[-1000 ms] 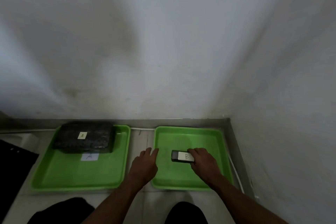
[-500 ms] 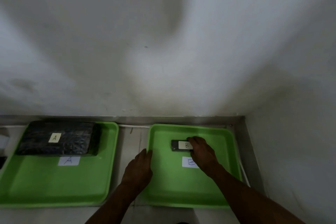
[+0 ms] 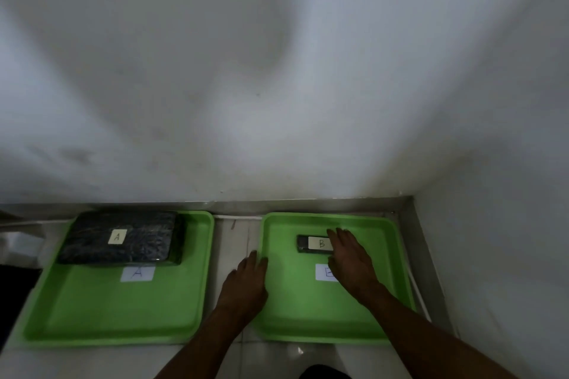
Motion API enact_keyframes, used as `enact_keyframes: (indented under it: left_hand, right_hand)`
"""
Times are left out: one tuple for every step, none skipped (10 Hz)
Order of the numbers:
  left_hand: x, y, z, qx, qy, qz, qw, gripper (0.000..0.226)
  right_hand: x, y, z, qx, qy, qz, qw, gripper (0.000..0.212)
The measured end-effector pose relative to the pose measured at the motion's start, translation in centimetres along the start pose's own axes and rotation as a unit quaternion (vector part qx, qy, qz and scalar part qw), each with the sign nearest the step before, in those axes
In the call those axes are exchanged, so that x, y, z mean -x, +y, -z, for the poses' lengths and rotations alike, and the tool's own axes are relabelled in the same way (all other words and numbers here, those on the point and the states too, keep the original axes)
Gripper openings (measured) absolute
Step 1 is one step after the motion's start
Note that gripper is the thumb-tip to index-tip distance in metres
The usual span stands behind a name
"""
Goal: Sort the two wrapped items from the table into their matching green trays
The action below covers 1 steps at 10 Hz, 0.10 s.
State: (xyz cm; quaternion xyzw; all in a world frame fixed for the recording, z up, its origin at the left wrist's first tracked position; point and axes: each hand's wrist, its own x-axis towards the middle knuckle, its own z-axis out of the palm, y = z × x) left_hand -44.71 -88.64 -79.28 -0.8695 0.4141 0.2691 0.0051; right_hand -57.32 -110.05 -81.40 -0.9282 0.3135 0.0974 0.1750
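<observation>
Two green trays lie side by side on the table. The left tray (image 3: 123, 311) has a paper label A (image 3: 137, 273) and holds a large black wrapped item (image 3: 92, 243) marked A at its back. The right tray (image 3: 295, 301) has a label B (image 3: 322, 272), partly covered by my right hand (image 3: 351, 261). A small dark wrapped item (image 3: 314, 244) marked B lies in that tray's back half. My right hand's fingers are stretched out flat at its right end. My left hand (image 3: 246, 280) rests flat on the table, fingertips touching the right tray's left rim.
A white wall rises right behind the trays and along the right side. A metal edge strip (image 3: 426, 255) and a white cable (image 3: 415, 289) run beside the right tray. A dark object (image 3: 12, 289) sits at the far left.
My right hand carried the small B item toward the back of the right tray, and its fingers have now loosened and flattened beside it. My left hand stayed at the tray's rim.
</observation>
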Motion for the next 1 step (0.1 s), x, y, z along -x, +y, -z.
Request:
enact_keyframes:
  left_hand:
    - [1.60, 0.44, 1.89, -0.009, 0.016, -0.011, 1.000, 0.066]
  right_hand:
    - [1.60, -1.96, 1.68, -0.025, 0.019, 0.014, 0.999, 0.067]
